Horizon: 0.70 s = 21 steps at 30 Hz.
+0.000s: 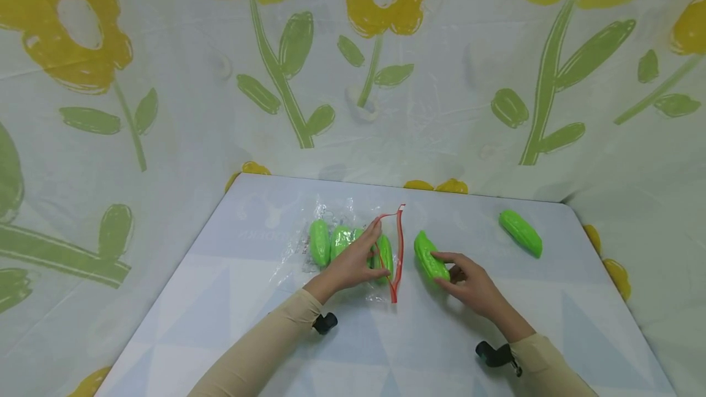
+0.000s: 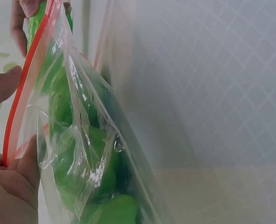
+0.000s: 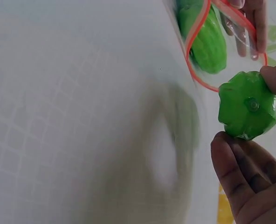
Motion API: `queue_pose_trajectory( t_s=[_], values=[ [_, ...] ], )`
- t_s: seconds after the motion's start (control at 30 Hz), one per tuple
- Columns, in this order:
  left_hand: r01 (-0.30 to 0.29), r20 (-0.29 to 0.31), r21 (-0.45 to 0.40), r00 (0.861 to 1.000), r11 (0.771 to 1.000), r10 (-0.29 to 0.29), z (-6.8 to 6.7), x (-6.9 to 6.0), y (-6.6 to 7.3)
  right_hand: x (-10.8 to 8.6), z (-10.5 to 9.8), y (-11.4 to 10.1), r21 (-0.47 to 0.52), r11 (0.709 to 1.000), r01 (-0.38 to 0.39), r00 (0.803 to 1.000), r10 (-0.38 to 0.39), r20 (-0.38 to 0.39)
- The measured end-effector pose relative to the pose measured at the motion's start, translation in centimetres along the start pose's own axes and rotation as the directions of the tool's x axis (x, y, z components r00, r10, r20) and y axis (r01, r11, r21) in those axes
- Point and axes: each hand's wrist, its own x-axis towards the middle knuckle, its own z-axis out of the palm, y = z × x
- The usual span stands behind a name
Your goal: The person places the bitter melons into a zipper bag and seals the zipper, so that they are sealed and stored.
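Observation:
A clear plastic zip bag [image 1: 300, 257] with a red zip strip [image 1: 401, 238] lies left of centre, its mouth gaping toward the right. Several glossy green toy bitter gourds [image 1: 320, 242] are inside. My left hand [image 1: 353, 261] holds the bag by its mouth, thumb and fingers spread along the strip. Just right of the opening, my right hand [image 1: 469, 283] grips another green toy bitter gourd [image 1: 426, 255] between thumb and fingers. The right wrist view shows this gourd [image 3: 250, 106] end-on beside the red-edged mouth.
One more green gourd [image 1: 521, 233] lies at the table's far right. The pale patterned table [image 1: 353, 348] meets a flower-printed cloth [image 1: 441, 109] at the back and sides. Black wrist devices [image 1: 325, 323] sit at both cuffs.

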Motion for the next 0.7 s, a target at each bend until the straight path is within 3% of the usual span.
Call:
queue_pose_trajectory(
  t_s=[0.23,0.5,0.7],
  values=[
    [-0.010,-0.005,0.002,1.000,1.000,0.010,0.0,0.0,-0.1,0.5,0.3,-0.5,0.043,0.999,0.020,0.999,-0.022,0.034],
    [-0.008,-0.006,-0.002,1.000,1.000,0.008,0.1,0.1,-0.1,1.2,1.0,-0.6,0.027,0.999,0.020,0.997,-0.022,0.080],
    [-0.005,-0.002,-0.012,1.000,1.000,0.005,0.1,0.1,-0.2,1.7,1.4,-0.8,-0.002,1.000,-0.025,0.993,0.026,0.112]
  ],
)
